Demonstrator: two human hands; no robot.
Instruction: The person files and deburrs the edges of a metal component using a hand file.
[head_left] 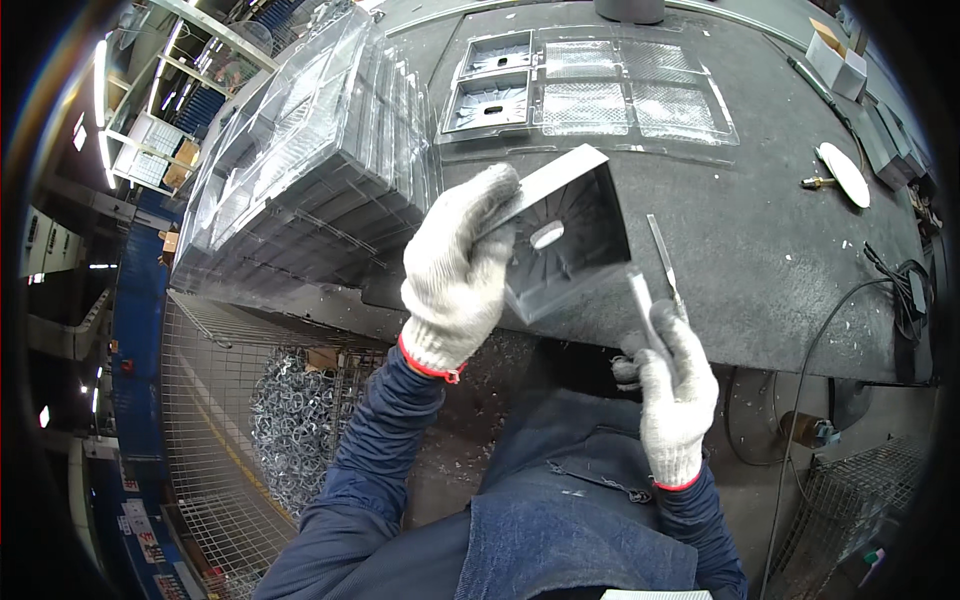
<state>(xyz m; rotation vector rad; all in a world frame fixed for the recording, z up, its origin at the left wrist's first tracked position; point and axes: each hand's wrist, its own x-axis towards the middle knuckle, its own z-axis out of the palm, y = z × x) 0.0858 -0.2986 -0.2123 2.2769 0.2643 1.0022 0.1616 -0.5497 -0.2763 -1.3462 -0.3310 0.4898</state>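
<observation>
My left hand (458, 272), in a white knit glove, grips a square grey plastic part (568, 240) with radial ribs and an oval hole, tilted over the front edge of the dark workbench (760, 250). My right hand (675, 385), also gloved, holds a slim metal blade tool (642, 305) whose tip touches the part's lower right edge. A second thin metal tool (664, 250) lies on the bench just right of the part.
A tall stack of clear plastic trays (300, 170) stands at the left. An open clear tray (590, 90) holding two grey parts lies at the back. A wire basket (300, 420) of plastic trimmings sits below left. Cables (900, 290) run at the right.
</observation>
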